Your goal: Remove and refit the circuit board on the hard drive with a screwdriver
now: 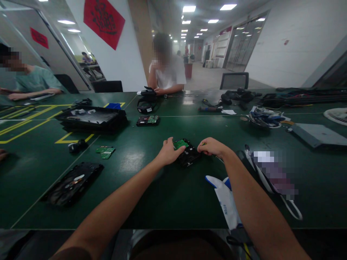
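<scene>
A black hard drive [189, 154] with a green circuit board [180, 144] lies tilted on the table in front of me. My left hand [170, 151] grips its left side, the thumb over the board and the fingers at the far edge. At the drive's right edge, my right hand [213, 147] is closed in a pinch. A bit of yellow shows between its fingers, and a thin metal shaft [220, 159] sticks out below the palm; it looks like a slim screwdriver, mostly hidden. Below my right forearm lies a white and blue glove-like cloth [226, 202].
Left of me are a black drive casing [74, 184], loose green boards [105, 151] and a black tray [92, 117]. Another drive [148, 120] lies farther back. Rightward are a pouch with a strap [275, 173], a cable bundle [264, 117] and a grey box [320, 134]. A person [168, 68] sits opposite.
</scene>
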Tool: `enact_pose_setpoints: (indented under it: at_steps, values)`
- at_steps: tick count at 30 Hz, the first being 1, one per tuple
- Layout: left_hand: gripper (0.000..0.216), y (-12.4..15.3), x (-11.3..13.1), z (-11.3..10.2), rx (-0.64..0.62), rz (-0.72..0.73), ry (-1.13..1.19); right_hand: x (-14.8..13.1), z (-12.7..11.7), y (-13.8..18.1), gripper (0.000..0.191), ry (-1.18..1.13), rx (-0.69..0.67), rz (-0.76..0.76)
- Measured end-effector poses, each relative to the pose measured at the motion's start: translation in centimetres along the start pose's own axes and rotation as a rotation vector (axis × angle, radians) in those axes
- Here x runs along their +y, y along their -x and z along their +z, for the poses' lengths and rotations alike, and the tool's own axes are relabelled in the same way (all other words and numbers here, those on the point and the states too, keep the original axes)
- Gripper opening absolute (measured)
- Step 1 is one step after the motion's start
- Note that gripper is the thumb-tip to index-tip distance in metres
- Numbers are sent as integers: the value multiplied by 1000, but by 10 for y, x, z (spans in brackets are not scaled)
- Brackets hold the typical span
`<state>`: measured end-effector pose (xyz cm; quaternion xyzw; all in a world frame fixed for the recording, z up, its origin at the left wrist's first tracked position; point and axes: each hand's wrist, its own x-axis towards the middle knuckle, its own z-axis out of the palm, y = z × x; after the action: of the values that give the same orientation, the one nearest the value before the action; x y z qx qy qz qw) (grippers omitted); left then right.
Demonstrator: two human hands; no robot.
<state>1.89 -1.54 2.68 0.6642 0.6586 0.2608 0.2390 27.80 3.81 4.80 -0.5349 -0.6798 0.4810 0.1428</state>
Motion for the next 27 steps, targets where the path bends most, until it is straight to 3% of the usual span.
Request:
enact_pose_setpoints:
  at_steps: [5,14,27]
  values:
    - [97,-29,-12,-4,-84,156,3,0,1,4,12,-82,-182,-39]
    - [76,-41,-30,4,-72,365,12,6,6,-12,10,-335,129,-26]
    - [65,-35,-22,5,-104,525,-47,1,9,-11,18,-306,176,-19]
